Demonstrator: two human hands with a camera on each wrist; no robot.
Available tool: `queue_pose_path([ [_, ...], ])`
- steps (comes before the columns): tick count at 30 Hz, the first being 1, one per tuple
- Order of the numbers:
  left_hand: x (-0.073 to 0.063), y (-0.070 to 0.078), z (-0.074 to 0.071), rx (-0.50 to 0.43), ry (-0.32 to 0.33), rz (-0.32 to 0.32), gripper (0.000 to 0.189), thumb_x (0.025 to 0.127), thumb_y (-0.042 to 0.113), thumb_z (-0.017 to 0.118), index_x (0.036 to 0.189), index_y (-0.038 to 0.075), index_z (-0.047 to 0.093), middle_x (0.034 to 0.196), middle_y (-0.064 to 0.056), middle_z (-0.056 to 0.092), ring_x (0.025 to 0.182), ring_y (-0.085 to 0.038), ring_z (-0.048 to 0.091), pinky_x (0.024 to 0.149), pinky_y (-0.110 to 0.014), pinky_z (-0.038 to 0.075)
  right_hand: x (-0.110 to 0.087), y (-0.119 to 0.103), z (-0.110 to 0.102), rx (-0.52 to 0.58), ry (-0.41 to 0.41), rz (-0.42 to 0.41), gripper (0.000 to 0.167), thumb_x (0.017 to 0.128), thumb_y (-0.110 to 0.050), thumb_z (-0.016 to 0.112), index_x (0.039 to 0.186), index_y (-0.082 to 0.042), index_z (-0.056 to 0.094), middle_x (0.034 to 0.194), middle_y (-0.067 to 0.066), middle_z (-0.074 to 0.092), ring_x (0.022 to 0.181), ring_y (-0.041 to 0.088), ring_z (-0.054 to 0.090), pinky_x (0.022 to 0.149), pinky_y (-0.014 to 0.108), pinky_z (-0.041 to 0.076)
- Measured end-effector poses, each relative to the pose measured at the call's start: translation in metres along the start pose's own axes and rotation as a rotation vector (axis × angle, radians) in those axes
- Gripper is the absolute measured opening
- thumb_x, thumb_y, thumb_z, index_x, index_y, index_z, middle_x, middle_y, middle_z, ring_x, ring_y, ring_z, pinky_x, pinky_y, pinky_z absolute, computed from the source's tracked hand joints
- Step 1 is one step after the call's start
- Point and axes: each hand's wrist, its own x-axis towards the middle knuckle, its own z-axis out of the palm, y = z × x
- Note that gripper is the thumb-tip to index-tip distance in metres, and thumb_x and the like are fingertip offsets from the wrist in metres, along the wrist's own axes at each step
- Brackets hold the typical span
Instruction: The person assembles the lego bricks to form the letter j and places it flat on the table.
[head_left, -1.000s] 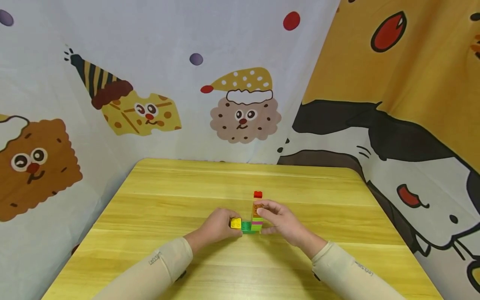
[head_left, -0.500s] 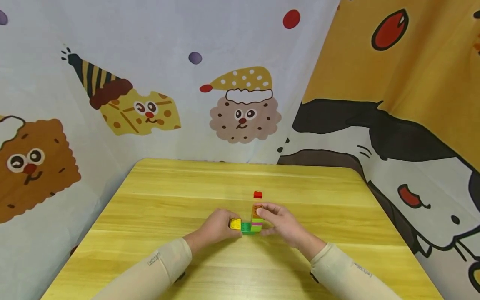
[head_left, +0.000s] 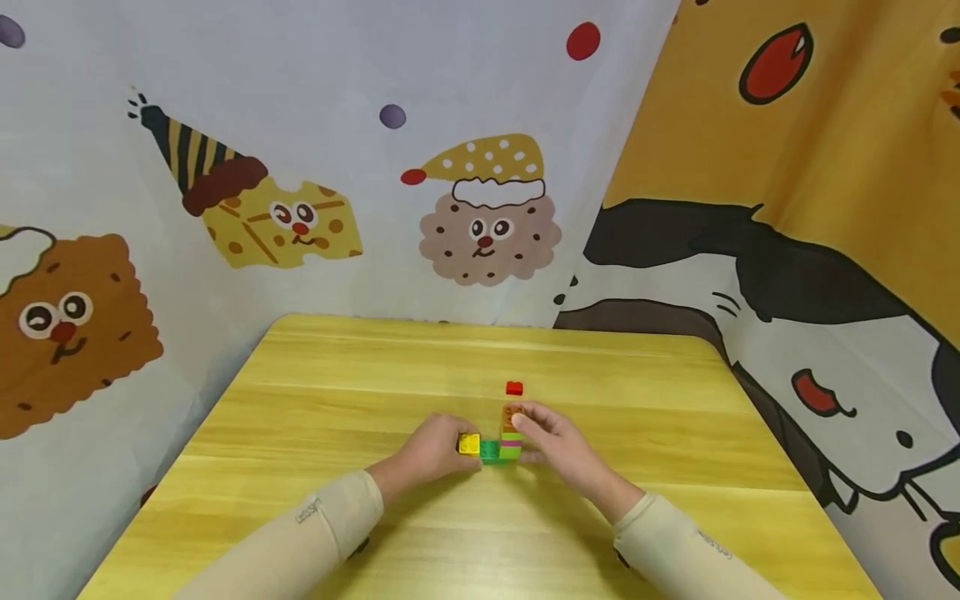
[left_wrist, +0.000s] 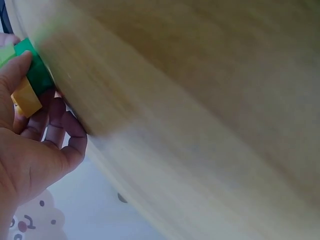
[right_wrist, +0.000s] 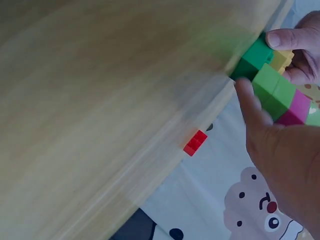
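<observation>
An L-shaped toy brick build stands on the wooden table [head_left: 607, 392]. Its low base is a green brick [head_left: 490, 451], seen also as a dark green brick [left_wrist: 36, 67] in the left wrist view. At the left end sits a yellow brick [head_left: 469, 444], which my left hand [head_left: 431, 450] grips together with the green base. On the right rises a stack of a lime brick [right_wrist: 272, 92], a pink brick [right_wrist: 295, 108], more lime, and an orange brick [head_left: 510, 414] on top. My right hand [head_left: 561, 447] holds this stack, thumb and forefinger at the orange brick.
A loose red brick [head_left: 513, 388] lies on the table beyond the stack. Behind the table hangs a cloth [head_left: 322, 100] printed with cartoon figures.
Both hands keep their holds on the build. The view has shifted slightly, and nothing else has visibly moved.
</observation>
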Motion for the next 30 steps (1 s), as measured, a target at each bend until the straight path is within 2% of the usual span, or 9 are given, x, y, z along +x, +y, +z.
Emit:
queue_pose_path([
  [4, 0.000, 0.002, 0.001, 0.004, -0.008, -0.011, 0.033, 0.083, 0.022, 0.092, 0.109, 0.005, 0.081, 0.092, 0.000, 0.077, 0.075, -0.007, 0.059, 0.065, -0.022, 0.052, -0.003, 0.006, -0.001, -0.163, 0.059, -0.149, 0.052, 0.109, -0.033, 0.063, 0.158, -0.020, 0.051, 0.154, 0.016, 0.059, 0.143, 0.039, 0.056, 0.110, 0.047, 0.057],
  [6, 0.000, 0.001, 0.001, 0.011, -0.005, -0.015, 0.033, 0.083, 0.023, 0.092, 0.108, 0.005, 0.081, 0.090, 0.002, 0.076, 0.075, -0.007, 0.059, 0.067, -0.023, 0.052, -0.003, 0.008, -0.001, -0.221, 0.086, -0.233, 0.052, 0.107, -0.025, 0.068, 0.156, -0.019, 0.054, 0.148, 0.017, 0.064, 0.137, 0.038, 0.062, 0.104, 0.041, 0.060],
  [9, 0.000, 0.000, 0.001, 0.024, -0.001, -0.016, 0.034, 0.083, 0.024, 0.092, 0.109, 0.006, 0.080, 0.088, 0.003, 0.075, 0.075, -0.007, 0.059, 0.068, -0.023, 0.052, -0.002, 0.009, -0.002, -0.223, 0.089, -0.303, 0.048, 0.104, -0.019, 0.072, 0.150, -0.017, 0.060, 0.136, 0.018, 0.071, 0.121, 0.031, 0.071, 0.094, 0.032, 0.063],
  [13, -0.002, 0.001, 0.001, 0.024, -0.010, -0.013, 0.040, 0.083, 0.026, 0.093, 0.113, 0.004, 0.079, 0.092, 0.001, 0.076, 0.076, -0.006, 0.060, 0.070, -0.024, 0.054, -0.001, 0.010, -0.003, -0.240, 0.097, -0.303, 0.047, 0.102, -0.020, 0.074, 0.147, -0.022, 0.063, 0.131, 0.015, 0.074, 0.110, 0.022, 0.075, 0.086, 0.027, 0.063],
  [18, -0.004, 0.002, 0.001, 0.027, -0.021, -0.024, 0.048, 0.085, 0.026, 0.092, 0.122, 0.002, 0.075, 0.101, -0.003, 0.076, 0.082, -0.010, 0.062, 0.073, -0.027, 0.056, 0.004, 0.009, -0.004, -0.294, 0.095, -0.298, 0.051, 0.101, -0.018, 0.076, 0.149, -0.024, 0.061, 0.132, 0.013, 0.075, 0.113, 0.028, 0.074, 0.088, 0.026, 0.062],
  [21, -0.004, 0.001, 0.002, 0.079, -0.005, -0.022, 0.056, 0.085, 0.027, 0.092, 0.130, 0.002, 0.071, 0.117, -0.008, 0.077, 0.096, -0.016, 0.068, 0.086, -0.035, 0.060, 0.007, 0.008, -0.005, -0.322, 0.101, -0.291, 0.053, 0.101, -0.018, 0.075, 0.151, -0.021, 0.059, 0.133, 0.011, 0.075, 0.116, 0.028, 0.073, 0.090, 0.025, 0.061],
  [25, -0.005, 0.002, 0.006, 0.179, 0.039, -0.017, 0.066, 0.084, 0.029, 0.094, 0.139, 0.007, 0.064, 0.136, -0.011, 0.070, 0.119, -0.025, 0.068, 0.105, -0.045, 0.058, 0.013, 0.006, -0.007, -0.323, 0.104, -0.278, 0.056, 0.102, -0.019, 0.075, 0.154, -0.019, 0.056, 0.136, 0.012, 0.074, 0.114, 0.029, 0.074, 0.088, 0.027, 0.062],
  [27, -0.005, 0.004, 0.007, 0.208, 0.056, -0.017, 0.067, 0.084, 0.029, 0.094, 0.140, 0.009, 0.062, 0.136, -0.009, 0.068, 0.121, -0.026, 0.067, 0.107, -0.045, 0.057, 0.016, 0.006, -0.007, -0.308, 0.108, -0.267, 0.056, 0.102, -0.020, 0.074, 0.154, -0.021, 0.056, 0.138, 0.012, 0.073, 0.114, 0.030, 0.074, 0.088, 0.028, 0.063],
  [30, -0.007, 0.007, 0.006, 0.239, 0.071, 0.003, 0.062, 0.085, 0.029, 0.093, 0.136, 0.009, 0.062, 0.130, -0.007, 0.067, 0.115, -0.022, 0.066, 0.104, -0.042, 0.059, 0.022, 0.006, -0.008, -0.283, 0.119, -0.239, 0.055, 0.102, -0.023, 0.074, 0.154, -0.023, 0.056, 0.136, 0.012, 0.072, 0.116, 0.031, 0.073, 0.089, 0.030, 0.063],
])
